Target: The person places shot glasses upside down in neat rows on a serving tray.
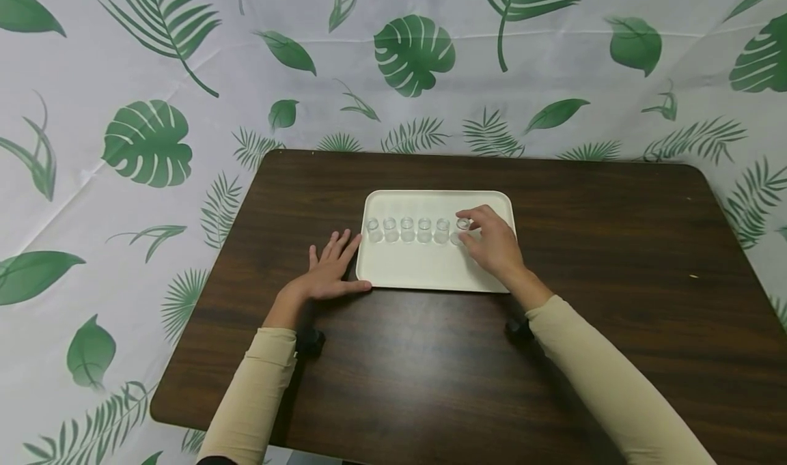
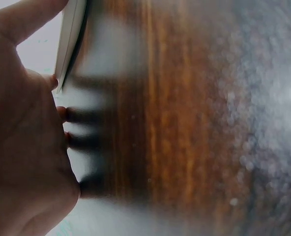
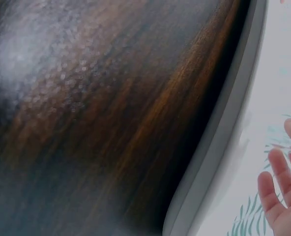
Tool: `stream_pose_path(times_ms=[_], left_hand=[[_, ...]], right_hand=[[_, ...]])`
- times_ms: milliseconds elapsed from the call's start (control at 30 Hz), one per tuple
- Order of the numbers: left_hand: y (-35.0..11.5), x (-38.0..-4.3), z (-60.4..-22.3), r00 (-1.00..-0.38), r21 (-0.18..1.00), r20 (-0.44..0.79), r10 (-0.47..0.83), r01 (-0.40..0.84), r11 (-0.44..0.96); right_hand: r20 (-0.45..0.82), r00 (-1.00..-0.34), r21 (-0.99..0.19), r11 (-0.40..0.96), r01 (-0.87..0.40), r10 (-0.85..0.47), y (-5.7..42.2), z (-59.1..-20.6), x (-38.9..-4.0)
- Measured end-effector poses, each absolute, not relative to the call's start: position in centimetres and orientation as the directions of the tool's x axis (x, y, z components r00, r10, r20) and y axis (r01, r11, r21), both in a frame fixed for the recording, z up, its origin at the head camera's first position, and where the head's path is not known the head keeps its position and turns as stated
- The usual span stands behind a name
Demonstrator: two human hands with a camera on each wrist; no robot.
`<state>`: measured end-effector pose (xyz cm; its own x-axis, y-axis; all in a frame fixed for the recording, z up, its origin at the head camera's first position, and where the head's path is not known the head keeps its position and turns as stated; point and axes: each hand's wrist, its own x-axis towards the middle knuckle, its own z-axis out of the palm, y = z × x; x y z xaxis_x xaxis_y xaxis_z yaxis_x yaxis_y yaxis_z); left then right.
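Note:
In the head view, a row of several small clear glass jars [image 1: 408,230] stands across a white tray [image 1: 418,267]. My right hand [image 1: 494,243] reaches over the tray's right side and pinches the rightmost glass jar [image 1: 463,224] between thumb and fingers. This jar stays in line with the others, its lower part partly behind the thumb. My left hand [image 1: 328,274] lies with fingers spread at the tray's left edge, thumb by the front left corner. The left wrist view shows its palm [image 2: 27,128] beside the tray rim [image 2: 69,39]. Fingers [image 3: 278,182] of my right hand show in the right wrist view.
The tray sits on a dark brown wooden table [image 1: 615,246] with rounded corners. Behind and to the left hangs a white cloth [image 1: 338,76] with green leaf prints. A tiny light speck [image 1: 693,276] lies on the table's right part.

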<state>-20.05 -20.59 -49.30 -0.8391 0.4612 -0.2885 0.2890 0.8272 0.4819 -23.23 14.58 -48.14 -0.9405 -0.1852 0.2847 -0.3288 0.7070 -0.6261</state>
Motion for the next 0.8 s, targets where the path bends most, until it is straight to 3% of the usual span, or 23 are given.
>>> stream_pose_path(times_ms=[500, 800], left_hand=[[-20.51, -20.07, -49.2, -0.837, 0.488, -0.294, 0.461, 0.284, 0.826], [-20.47, -20.1, -49.27, -0.838, 0.481, -0.292, 0.462, 0.289, 0.828]], right_hand=[[0.277, -0.941, -0.606, 0.724, -0.329, -0.195, 14.42, -48.27, -23.08], [0.211, -0.959, -0.606, 0.745, -0.279, -0.187, 14.83, -48.39, -22.51]])
